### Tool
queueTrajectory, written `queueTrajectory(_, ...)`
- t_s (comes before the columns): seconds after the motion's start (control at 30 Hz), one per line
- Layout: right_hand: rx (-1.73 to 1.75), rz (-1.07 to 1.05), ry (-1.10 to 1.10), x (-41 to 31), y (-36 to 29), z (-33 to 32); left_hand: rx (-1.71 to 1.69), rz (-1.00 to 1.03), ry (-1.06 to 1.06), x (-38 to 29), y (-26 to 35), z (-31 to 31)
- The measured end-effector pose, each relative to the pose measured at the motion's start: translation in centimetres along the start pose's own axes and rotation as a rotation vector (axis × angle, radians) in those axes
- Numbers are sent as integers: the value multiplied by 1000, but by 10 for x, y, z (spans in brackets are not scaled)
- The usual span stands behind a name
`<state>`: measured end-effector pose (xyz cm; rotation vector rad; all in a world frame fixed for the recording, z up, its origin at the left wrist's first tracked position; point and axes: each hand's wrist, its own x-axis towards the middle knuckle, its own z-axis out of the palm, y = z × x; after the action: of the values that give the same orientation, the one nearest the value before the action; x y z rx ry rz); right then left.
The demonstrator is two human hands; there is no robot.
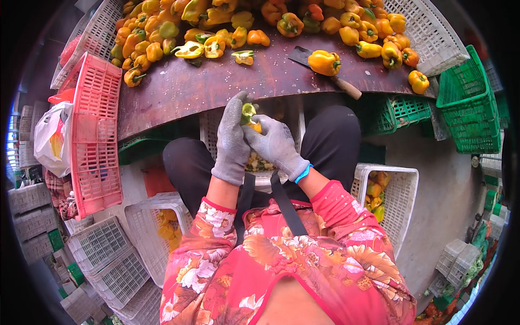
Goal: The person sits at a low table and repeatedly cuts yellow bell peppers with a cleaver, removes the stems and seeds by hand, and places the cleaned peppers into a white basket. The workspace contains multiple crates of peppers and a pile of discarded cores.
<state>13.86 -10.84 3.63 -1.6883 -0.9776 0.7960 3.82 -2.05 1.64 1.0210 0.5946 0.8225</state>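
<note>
Both my hands wear grey gloves and meet over a white plastic crate [209, 136] between my knees. A piece of green and yellow bell pepper [247, 113] sits between them. My left hand [232, 142] cups it from the left, fingers stretched toward the table. From the right, my right hand [276, 142] grips it with thumb and fingers, hiding part of it. Pale pepper scraps [258, 162] lie in the crate below. On the table ahead, a cleaver [300, 55] with a wooden handle lies partly under a whole yellow bell pepper [323, 63].
The dark red tabletop [183, 89] carries heaped bell peppers [154, 24] and cut halves [190, 49]. A pink crate [95, 138] stands left, green crates [469, 101] right. White crates with yellow pepper pieces flank me at left [140, 219] and right [400, 203].
</note>
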Motion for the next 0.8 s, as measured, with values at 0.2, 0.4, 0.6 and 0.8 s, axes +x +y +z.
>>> queueTrajectory(0.2, 386, 70, 189, -12, -14, -84, 301, -1, 40, 45, 22, 22)
queueTrajectory(0.4, -561, 120, 621, -118, 30, -240, 1342, 312, 126, 163, -3, 12)
queueTrajectory(0.6, -1060, 978, 387, -276, 116, -303, 1643, -114, -32, 218, -24, 14)
queueTrajectory(0.8, -636, 307, 708, -176, 72, -255, 905, -304, 18, 192, -14, -18)
